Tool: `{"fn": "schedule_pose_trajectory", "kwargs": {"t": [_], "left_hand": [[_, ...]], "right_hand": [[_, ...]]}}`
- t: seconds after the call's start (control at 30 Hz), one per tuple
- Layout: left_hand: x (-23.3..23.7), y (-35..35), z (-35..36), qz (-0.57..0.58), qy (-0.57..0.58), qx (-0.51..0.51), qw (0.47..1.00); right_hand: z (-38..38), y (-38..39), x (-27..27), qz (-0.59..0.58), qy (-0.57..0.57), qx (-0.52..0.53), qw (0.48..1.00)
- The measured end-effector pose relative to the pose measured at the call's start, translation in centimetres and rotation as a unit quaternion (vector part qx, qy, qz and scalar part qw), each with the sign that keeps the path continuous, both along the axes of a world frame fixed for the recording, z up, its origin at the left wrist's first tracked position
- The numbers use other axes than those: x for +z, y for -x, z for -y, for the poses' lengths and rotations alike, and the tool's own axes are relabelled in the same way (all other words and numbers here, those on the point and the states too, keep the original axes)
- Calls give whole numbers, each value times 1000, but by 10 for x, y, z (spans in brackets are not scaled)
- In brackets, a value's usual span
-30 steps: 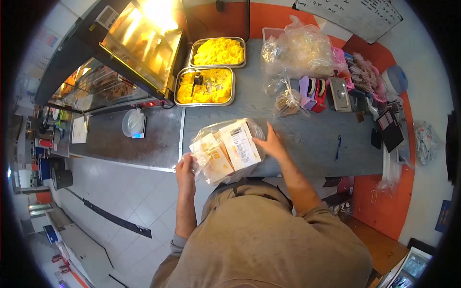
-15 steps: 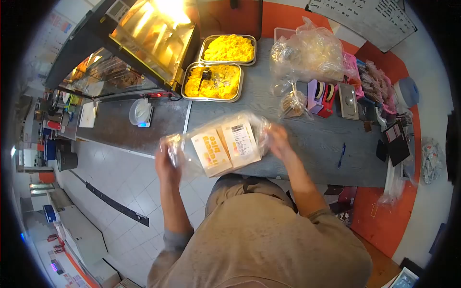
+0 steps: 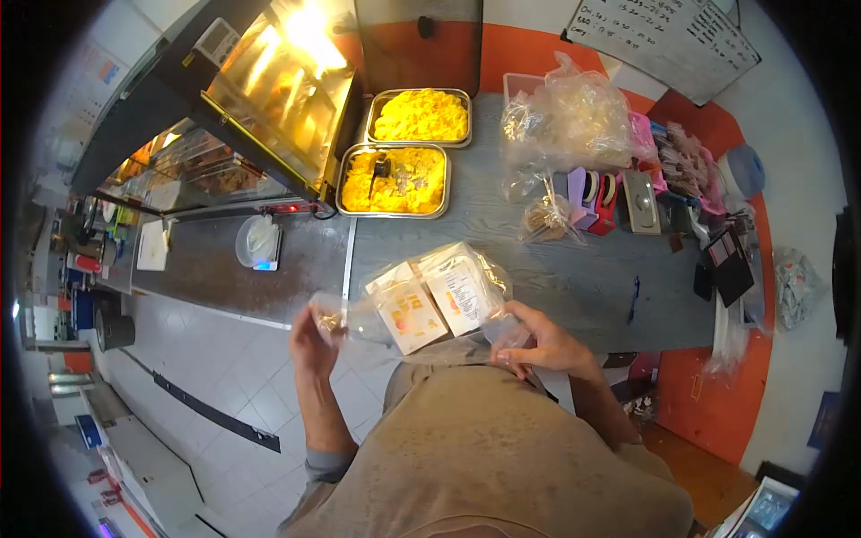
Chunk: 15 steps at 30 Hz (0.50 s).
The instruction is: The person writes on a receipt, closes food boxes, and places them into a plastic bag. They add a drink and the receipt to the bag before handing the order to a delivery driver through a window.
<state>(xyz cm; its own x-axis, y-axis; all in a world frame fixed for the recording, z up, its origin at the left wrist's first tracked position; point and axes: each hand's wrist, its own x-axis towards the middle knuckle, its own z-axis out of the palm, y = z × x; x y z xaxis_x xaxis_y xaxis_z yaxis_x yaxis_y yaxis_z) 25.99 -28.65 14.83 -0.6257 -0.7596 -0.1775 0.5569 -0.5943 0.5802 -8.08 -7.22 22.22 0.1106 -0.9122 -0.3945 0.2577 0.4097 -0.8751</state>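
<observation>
Fingers of the left hand [image 3: 314,345] are closed on one end of a clear plastic bag [image 3: 496,274]; those of the right hand [image 3: 549,346] grip its opposite end. Two printed cartons [image 3: 408,317] lie side by side within the bag, at the near edge of the grey counter [image 3: 574,278], nearer the person than the metal trays [image 3: 395,215].

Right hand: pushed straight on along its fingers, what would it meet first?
The right hand is already at the clear bag; past that film, the box with the printed label looks first in line, though depth is unclear.
</observation>
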Motion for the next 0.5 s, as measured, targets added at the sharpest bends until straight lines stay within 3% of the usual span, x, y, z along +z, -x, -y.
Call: {"fn": "schedule_pose_trajectory", "kwargs": {"t": [0.03, 0.07, 0.1, 0.13, 0.17, 0.2, 0.27, 0.3, 0.33, 0.4, 0.43, 0.47, 0.5], "left_hand": [[-3, 5, 13, 105, 60, 70, 990], [13, 20, 26, 99, 62, 58, 991], [36, 34, 33, -9, 193, -31, 981], [57, 43, 31, -119, 313, -116, 935], [71, 52, 25, -85, 263, -84, 957], [84, 72, 26, -113, 233, -80, 963], [65, 66, 44, -140, 227, -77, 961], [69, 78, 44, -202, 290, -104, 930], [72, 89, 42, -265, 344, -133, 891], [65, 100, 29, -31, 158, -56, 985], [65, 121, 30, 6, 140, -72, 987], [65, 141, 34, -7, 139, -94, 986], [63, 160, 38, -124, 312, -264, 904]], "right_hand": [[6, 5, 5, -2, 76, 16, 997], [18, 11, 6, -8, 76, 5, 997], [29, 13, 4, 74, 213, -128, 966], [30, 12, 0, 149, 342, -255, 892], [26, 16, -7, 379, 269, -350, 813], [21, 20, 3, 369, 279, -358, 811], [-2, 25, 34, 137, 390, -228, 881], [-18, 36, 52, 56, 387, -106, 914], [-25, 37, 46, 47, 385, -126, 913], [-47, 38, 33, 23, 388, -277, 879], [-57, 38, 38, 16, 401, -212, 891], [-65, 37, 35, -3, 401, -229, 887], [-74, 35, 25, -16, 354, -291, 889]]}}
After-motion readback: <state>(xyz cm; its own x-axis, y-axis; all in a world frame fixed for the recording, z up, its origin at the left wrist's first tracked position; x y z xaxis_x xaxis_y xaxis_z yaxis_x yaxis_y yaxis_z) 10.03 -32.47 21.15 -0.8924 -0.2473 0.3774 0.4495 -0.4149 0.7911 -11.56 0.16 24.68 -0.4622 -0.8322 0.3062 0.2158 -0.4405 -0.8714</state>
